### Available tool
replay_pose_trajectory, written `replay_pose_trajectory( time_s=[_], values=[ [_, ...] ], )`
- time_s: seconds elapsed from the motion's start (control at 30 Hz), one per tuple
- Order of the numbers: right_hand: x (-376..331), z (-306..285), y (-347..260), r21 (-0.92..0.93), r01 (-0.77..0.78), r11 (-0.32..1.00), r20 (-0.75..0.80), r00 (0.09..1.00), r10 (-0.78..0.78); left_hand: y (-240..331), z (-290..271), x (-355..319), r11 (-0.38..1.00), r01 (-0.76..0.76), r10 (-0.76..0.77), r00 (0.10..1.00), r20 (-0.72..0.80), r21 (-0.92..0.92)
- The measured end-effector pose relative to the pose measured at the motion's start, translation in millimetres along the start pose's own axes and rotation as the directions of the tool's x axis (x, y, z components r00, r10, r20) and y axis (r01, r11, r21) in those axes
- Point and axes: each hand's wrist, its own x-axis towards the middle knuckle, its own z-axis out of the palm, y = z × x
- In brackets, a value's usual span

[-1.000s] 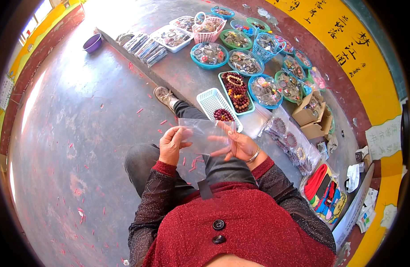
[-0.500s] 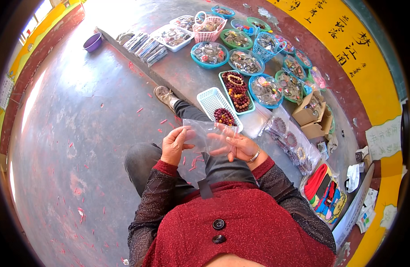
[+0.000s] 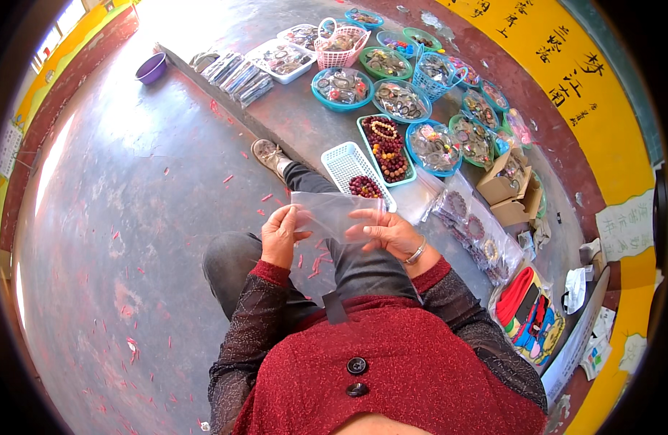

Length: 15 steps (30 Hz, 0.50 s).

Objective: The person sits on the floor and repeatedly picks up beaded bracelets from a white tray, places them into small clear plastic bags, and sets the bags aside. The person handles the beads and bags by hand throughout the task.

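A clear plastic bag (image 3: 325,210) is stretched between my two hands above my lap, and it looks flat. My left hand (image 3: 277,238) pinches its left end between thumb and fingers. At the right end, my right hand (image 3: 396,238) holds the bag with the thumb in front; its other fingers show through the film, and whether they are inside or behind it is unclear. Just beyond the bag, dark red beaded bracelets (image 3: 365,187) lie in the near end of a pale plastic basket (image 3: 339,163).
A second basket (image 3: 366,138) holds more beaded bracelets (image 3: 389,150). Beyond stand several round basins, such as a blue one (image 3: 434,172), full of bagged items. Packed bracelets (image 3: 473,228) and a cardboard box (image 3: 497,187) lie to the right. A purple basin (image 3: 151,69) stands far left.
The bag has been drawn flatter and smoother between my hands. My right hand's fingers have shifted on its right end, and the left hand has barely moved.
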Motion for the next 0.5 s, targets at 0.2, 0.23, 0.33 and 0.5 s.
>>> replay_pose_trajectory(
  time_s=[0.2,0.23,0.33,0.5],
  values=[
    [6.3,14.2,-0.1,-0.276,0.098,0.956,-0.191,0.969,-0.155,-11.7,-18.8,8.6,0.998,-0.027,0.016,0.983,-0.185,-0.058],
    [8.5,19.9,1.6,-0.4,0.156,0.903,-0.19,0.95,-0.248,-12.9,-17.6,10.7,0.994,-0.112,0.112,0.963,-0.247,0.015],
    [16.1,34.8,5.2,-0.78,0.305,0.546,-0.039,0.848,-0.529,-9.1,-9.4,12.4,0.916,-0.309,0.372,0.895,-0.248,0.257],
    [20.0,59.2,7.7,-0.966,0.249,-0.072,0.248,0.805,-0.539,17.1,9.5,-15.4,0.754,-0.442,0.392,0.896,0.208,0.485]
  ],
)
